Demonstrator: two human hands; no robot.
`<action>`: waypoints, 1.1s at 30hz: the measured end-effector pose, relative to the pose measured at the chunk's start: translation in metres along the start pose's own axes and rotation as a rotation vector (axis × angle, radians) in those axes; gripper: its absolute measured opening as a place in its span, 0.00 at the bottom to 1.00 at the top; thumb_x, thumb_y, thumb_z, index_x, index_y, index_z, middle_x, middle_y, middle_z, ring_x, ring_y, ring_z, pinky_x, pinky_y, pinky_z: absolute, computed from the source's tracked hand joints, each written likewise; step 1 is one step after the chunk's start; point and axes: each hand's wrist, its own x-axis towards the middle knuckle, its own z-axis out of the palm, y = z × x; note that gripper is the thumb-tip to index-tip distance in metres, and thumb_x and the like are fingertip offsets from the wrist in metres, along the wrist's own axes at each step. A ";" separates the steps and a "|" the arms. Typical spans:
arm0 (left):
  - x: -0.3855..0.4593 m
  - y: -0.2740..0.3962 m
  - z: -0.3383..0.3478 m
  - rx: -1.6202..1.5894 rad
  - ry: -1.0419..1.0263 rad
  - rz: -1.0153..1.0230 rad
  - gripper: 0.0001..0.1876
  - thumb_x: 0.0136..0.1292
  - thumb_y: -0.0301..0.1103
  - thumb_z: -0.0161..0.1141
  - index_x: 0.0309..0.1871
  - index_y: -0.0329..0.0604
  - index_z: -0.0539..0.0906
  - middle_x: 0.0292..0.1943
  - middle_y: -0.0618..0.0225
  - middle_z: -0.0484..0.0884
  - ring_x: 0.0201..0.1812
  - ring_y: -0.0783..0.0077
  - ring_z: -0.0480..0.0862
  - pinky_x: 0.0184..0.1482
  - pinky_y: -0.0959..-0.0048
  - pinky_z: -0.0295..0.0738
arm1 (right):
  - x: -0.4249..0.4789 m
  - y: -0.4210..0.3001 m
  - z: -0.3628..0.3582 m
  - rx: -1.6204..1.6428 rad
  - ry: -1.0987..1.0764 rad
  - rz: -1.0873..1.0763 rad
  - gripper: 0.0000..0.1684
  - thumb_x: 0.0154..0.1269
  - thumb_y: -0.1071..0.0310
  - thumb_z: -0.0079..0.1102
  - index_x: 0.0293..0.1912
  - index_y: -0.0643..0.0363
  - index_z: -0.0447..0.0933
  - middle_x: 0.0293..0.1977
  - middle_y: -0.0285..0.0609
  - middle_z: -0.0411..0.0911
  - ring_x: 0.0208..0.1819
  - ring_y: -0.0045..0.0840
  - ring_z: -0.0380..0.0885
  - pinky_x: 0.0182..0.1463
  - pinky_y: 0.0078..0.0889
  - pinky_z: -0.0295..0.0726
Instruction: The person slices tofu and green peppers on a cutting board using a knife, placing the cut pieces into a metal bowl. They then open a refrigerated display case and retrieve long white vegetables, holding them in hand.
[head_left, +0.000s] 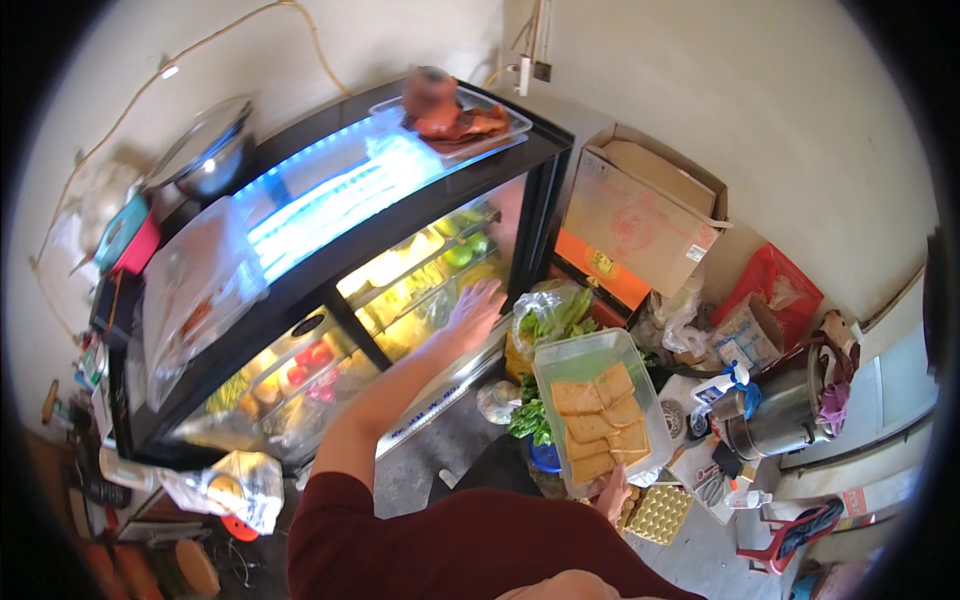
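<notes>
My left hand (478, 313) reaches out in front of the right-hand glass panel of a black-framed display refrigerator (551, 202), fingers apart and holding nothing. Whether it touches the glass or the frame, I cannot tell. Behind the panel are lit shelves with green produce (466, 251). With my right hand (615, 495) I grip the near end of a clear plastic tray (592, 346), held tilted to my right. Several flat, golden-brown slabs that look like fried tofu (600, 420) lie overlapping in it. Red produce (309, 364) shows behind the left-hand panel.
Reddish-brown meat (461, 124) sits in a tray atop the refrigerator, a plastic bag (199, 292) at its left. Cardboard boxes (637, 217), bagged leafy greens (555, 311), a large metal pot (776, 412), a spray bottle (720, 382) and egg trays (660, 514) crowd the right.
</notes>
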 end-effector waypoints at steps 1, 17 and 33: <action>0.032 -0.020 0.012 0.148 -0.041 0.106 0.17 0.62 0.34 0.62 0.52 0.39 0.79 0.64 0.52 0.73 0.67 0.52 0.70 0.65 0.51 0.67 | 0.007 0.003 0.004 0.019 0.039 -0.014 0.19 0.76 0.49 0.51 0.42 0.56 0.74 0.24 0.29 0.70 0.19 0.14 0.63 0.20 0.23 0.60; 0.222 -0.143 0.162 1.156 -0.200 0.517 0.21 0.62 0.38 0.53 0.54 0.40 0.85 0.55 0.64 0.74 0.67 0.60 0.68 0.77 0.45 0.50 | 0.096 -0.045 0.117 -0.062 0.274 0.036 0.21 0.76 0.47 0.51 0.32 0.52 0.70 0.18 0.28 0.64 0.17 0.14 0.62 0.19 0.22 0.59; 0.214 -0.160 0.184 1.077 -0.065 0.555 0.19 0.64 0.38 0.50 0.50 0.42 0.86 0.50 0.64 0.76 0.61 0.59 0.69 0.69 0.56 0.57 | 0.086 -0.067 0.177 0.045 0.154 -0.073 0.22 0.74 0.49 0.55 0.27 0.49 0.67 0.16 0.27 0.63 0.16 0.14 0.62 0.18 0.22 0.58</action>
